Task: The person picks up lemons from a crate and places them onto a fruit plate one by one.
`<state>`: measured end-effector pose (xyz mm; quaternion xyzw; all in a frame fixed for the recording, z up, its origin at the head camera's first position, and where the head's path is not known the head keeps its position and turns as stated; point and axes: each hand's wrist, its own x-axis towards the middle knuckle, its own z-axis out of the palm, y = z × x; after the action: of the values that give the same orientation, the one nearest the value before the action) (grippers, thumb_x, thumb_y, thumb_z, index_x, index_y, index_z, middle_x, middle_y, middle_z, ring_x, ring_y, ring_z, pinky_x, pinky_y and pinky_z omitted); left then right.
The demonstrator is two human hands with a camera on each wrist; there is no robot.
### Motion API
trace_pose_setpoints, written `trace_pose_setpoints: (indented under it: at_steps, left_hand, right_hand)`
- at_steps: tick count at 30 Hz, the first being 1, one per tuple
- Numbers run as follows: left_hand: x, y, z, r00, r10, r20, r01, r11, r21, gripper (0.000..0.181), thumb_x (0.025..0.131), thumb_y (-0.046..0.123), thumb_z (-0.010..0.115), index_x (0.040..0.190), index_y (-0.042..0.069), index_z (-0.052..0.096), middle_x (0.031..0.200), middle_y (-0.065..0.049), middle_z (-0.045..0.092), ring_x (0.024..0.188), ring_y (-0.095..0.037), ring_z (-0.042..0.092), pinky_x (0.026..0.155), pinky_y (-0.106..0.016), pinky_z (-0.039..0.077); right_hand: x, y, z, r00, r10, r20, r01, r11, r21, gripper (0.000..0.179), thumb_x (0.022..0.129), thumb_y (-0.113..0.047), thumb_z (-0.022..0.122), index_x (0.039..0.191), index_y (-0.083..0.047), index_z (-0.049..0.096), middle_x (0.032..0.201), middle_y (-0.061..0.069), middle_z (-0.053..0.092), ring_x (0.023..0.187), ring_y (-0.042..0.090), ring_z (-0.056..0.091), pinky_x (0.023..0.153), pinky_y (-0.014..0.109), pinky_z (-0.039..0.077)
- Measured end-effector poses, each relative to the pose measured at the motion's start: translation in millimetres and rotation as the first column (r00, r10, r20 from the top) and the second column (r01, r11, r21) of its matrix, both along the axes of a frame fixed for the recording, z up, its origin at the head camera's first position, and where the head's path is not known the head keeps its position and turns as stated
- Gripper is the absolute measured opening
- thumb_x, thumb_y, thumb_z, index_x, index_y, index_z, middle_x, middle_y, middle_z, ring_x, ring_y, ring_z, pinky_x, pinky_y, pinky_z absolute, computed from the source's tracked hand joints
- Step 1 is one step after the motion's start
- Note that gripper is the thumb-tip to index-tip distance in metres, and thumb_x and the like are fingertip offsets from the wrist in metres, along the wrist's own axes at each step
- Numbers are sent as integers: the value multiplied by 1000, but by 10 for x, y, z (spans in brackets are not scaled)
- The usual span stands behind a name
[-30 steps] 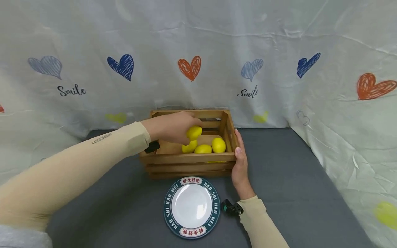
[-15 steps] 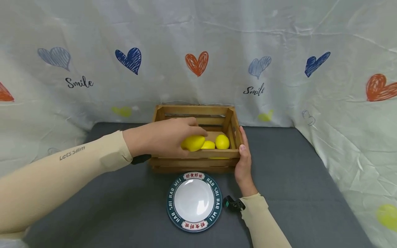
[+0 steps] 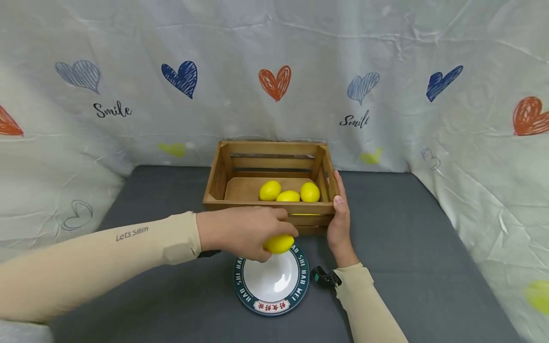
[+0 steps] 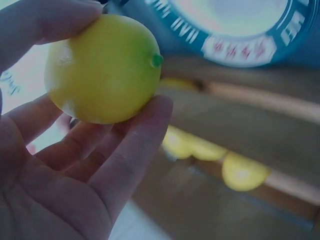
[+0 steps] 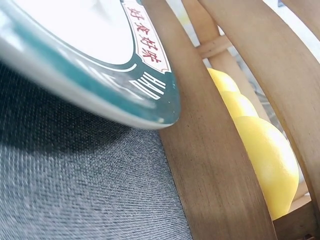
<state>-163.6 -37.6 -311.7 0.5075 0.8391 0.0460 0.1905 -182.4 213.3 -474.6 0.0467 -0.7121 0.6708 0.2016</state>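
In the head view my left hand (image 3: 246,233) pinches a yellow lemon (image 3: 279,244) between thumb and fingers, over the far rim of a round plate (image 3: 246,297). The left wrist view shows this lemon (image 4: 102,70) close up, with a green stem end facing right. My right hand (image 3: 340,228) rests along the right side of a slatted wooden crate (image 3: 257,205), fingers extended and thumb by its front corner. Three more lemons lie in the crate, among them a right-hand lemon (image 3: 310,192). The right hand itself is out of the right wrist view.
The white plate with its teal lettered rim (image 5: 150,107) lies on a dark grey cloth (image 3: 411,267), right before the crate's front. Behind the crate hangs a pale curtain (image 3: 309,43) printed with hearts.
My left hand has lifted the lemon out of the crate and carried it toward me, over the front wall to the plate. The right hand stays at the crate's side.
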Motion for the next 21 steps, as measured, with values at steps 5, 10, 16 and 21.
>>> trace_pose_setpoints:
  at_steps: [5,10,16,21]
  left_hand:
    - [8,60,-309,999,-15,32,16,999,-29,58,92,21,83,147,21,67,128,-2,65,98,-12,59,86,-26,56]
    - [1,101,-506,1000,-13,-4,12,998,-62,56,92,19,83,146,19,68,128,-4,66,95,-12,59,83,-24,56]
    - [-37,128,-638,999,27,-35,-30,995,-94,56,91,16,84,145,19,69,130,-5,66,97,-14,60,84,-25,57]
    - [-52,152,-722,998,47,-33,-50,994,-99,57,90,14,84,144,19,69,130,-6,67,96,-15,61,83,-25,58]
  right_hand:
    - [-7,4,1,1000,-12,-6,13,1000,21,67,104,-48,31,171,-39,30,177,-21,26,165,17,23,133,64,8]
    - [-9,-1,42,999,-41,-10,41,999,31,64,103,-43,32,167,-43,36,174,-20,32,162,18,30,133,62,13]
    - [-13,-14,76,997,-69,-30,70,997,42,64,102,-38,34,166,-39,42,172,-16,38,159,22,35,132,62,19]
    - [-4,-8,72,996,-74,-40,75,996,40,65,102,-37,34,166,-38,42,173,-16,37,159,21,35,133,60,19]
